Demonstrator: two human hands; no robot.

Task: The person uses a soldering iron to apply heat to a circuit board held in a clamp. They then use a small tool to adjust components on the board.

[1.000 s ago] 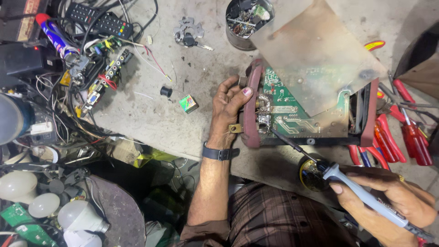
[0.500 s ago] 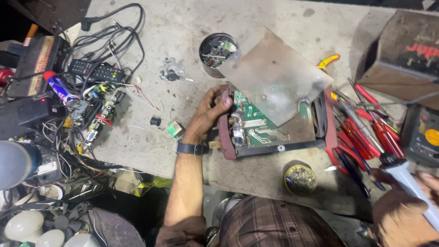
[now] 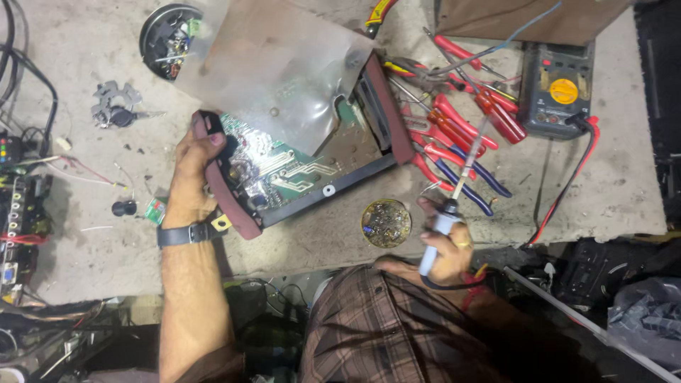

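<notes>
My left hand [image 3: 190,181] grips the dark red end of an opened electronic device [image 3: 305,170], whose green circuit board faces up on the grey workbench. A clear plastic sheet [image 3: 277,71] lies over the board's far half. My right hand [image 3: 443,248] holds a soldering iron [image 3: 454,191] by its pale blue handle, tip pointing up and away, over the bench's front edge to the right of the device. A small round tin [image 3: 386,223] with a shiny lumpy filling sits just left of that hand.
Several red-handled pliers and screwdrivers [image 3: 461,135] lie right of the device, with a dark multimeter [image 3: 557,96] and its red lead beyond. A round black container [image 3: 169,32] and a metal part [image 3: 117,112] sit far left. Wires and boards crowd the left edge [image 3: 18,198].
The view has shifted right. My right hand has drawn the soldering iron off the board and brought it beside the round tin. My left hand has kept its hold on the device.
</notes>
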